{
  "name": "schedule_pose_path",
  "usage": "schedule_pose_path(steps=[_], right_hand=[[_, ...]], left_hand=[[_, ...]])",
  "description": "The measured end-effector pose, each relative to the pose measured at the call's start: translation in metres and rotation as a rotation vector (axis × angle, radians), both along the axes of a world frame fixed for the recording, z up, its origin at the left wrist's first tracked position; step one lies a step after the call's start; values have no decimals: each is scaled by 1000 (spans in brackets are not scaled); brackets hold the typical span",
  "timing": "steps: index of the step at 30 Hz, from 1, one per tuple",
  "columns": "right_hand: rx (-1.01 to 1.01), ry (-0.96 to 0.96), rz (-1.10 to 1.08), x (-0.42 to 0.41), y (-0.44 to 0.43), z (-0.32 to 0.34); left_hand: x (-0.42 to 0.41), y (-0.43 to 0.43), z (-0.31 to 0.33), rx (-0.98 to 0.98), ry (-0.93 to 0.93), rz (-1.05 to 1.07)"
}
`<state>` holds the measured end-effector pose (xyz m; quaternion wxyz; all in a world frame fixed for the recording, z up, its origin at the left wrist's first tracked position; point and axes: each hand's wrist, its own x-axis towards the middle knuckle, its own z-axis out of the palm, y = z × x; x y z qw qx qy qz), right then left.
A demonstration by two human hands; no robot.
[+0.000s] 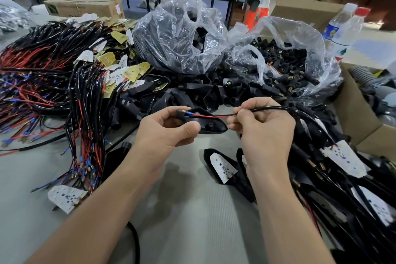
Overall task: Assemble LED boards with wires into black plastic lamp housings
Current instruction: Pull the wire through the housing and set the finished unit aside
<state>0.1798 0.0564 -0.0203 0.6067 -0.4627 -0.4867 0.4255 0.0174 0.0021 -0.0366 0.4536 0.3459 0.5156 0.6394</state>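
My left hand (pixel 165 128) grips a black plastic lamp housing (pixel 209 124) above the grey table. A red wire (pixel 211 116) with a blue-sleeved terminal (pixel 186 112) runs to the housing's narrow end. My right hand (pixel 261 126) pinches the black sheathed cable (pixel 276 109) just right of the housing; that cable arcs down to a white LED board (pixel 345 158) at the right. Another housing with an LED board seated in it (pixel 222 167) lies on the table below my hands.
A heap of wired LED boards (pixel 64 75) covers the left. Loose black housings (pixel 192 92) and two plastic bags of black parts (pixel 180 34) (pixel 285 60) sit behind. Assembled lamps (pixel 342 199) pile up at right beside a cardboard box (pixel 355 113). Two water bottles (pixel 342 28) stand at the back right.
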Motion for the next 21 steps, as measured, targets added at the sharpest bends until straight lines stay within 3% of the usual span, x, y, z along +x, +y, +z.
schedule_pose_path(steps=[7, 10, 15, 19, 21], right_hand=[[100, -336, -163, -1, -9, 2], [106, -372, -198, 0, -8, 2], [84, -242, -99, -5, -10, 3], [-47, 110, 66, -9, -6, 3], [-69, 179, 80, -6, -2, 2]], left_hand=[[1, 2, -2, -22, 24, 13], [1, 2, -3, -29, 45, 52], [3, 1, -3, -19, 99, 52], [5, 2, -4, -23, 120, 69], [4, 3, -4, -14, 115, 71]])
